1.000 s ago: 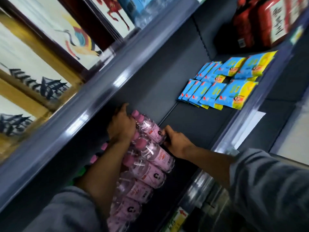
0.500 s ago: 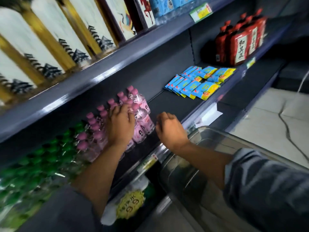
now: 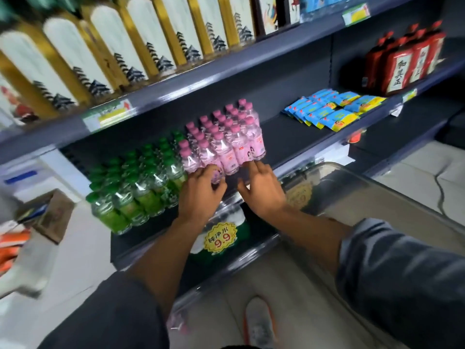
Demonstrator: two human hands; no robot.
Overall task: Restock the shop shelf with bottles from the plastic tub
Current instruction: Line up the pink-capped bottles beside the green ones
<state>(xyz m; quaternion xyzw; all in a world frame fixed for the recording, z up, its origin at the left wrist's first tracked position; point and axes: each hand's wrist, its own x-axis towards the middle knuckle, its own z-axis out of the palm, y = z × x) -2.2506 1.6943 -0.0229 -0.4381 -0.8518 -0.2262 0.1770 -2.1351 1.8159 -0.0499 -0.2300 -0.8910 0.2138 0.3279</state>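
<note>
Currently both hands sit at the front edge of the middle shelf (image 3: 289,144), directly below the block of pink-capped bottles (image 3: 226,139). The bottles stand upright, long axes vertical, caps up, packed in rows running back into the shelf; green-capped bottles (image 3: 136,182) adjoin them on the left.

Left hand (image 3: 201,195): fingers curled round the base of the front-left pink bottle, gripping it. Right hand (image 3: 261,187): fingers extended and spread, tips touching the base of the front-right bottle, holding nothing.

The block lies up and away from both palms, so any straightening push goes away from the body. The left hand is the nearer, already engaged.

Plastic tub (image 3: 377,197): clear rim visible lower right, just beside the right forearm. Contents not discernible. Judgement: the next bottle means a reach back and down to the right.
</note>
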